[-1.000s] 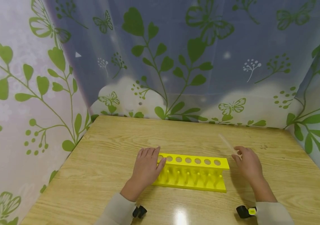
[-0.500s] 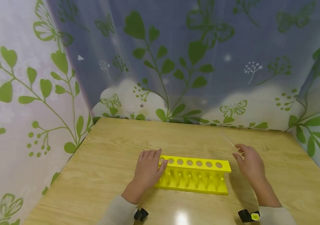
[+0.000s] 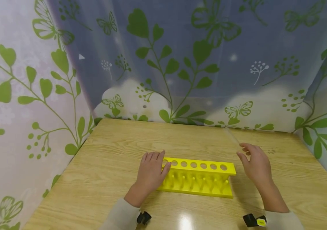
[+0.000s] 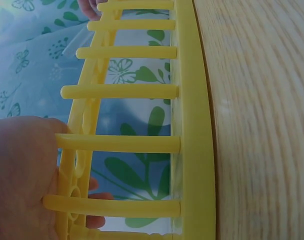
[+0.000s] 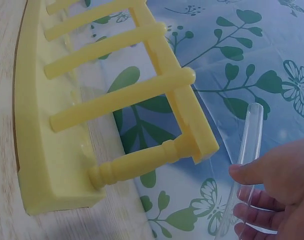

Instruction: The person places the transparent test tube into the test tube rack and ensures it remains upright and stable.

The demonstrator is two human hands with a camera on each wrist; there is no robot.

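Observation:
A bright yellow test tube rack (image 3: 195, 191) stands on the wooden table, with a row of round holes on top and upright pegs below. My left hand (image 3: 150, 172) grips its left end, thumb on the near side. In the left wrist view, fingertips (image 4: 95, 221) show behind the rack's top bar. To the right of the rack, my right hand (image 3: 256, 166) pinches a clear test tube (image 5: 250, 135) between thumb and fingers. The tube slants up and away to the left, apart from the rack. Seen from the head, it is faint against the wood.
The wooden table (image 3: 117, 140) runs back to a patterned curtain (image 3: 180, 64) with leaves and butterflies. Similar cloth (image 3: 17, 121) hangs at the left side. Black wrist devices (image 3: 144, 218) sit by both sleeves.
My right hand has moved the test tube slightly farther away and up, and the tube's far end now reaches higher in the head view. My left hand keeps its grip on the rack.

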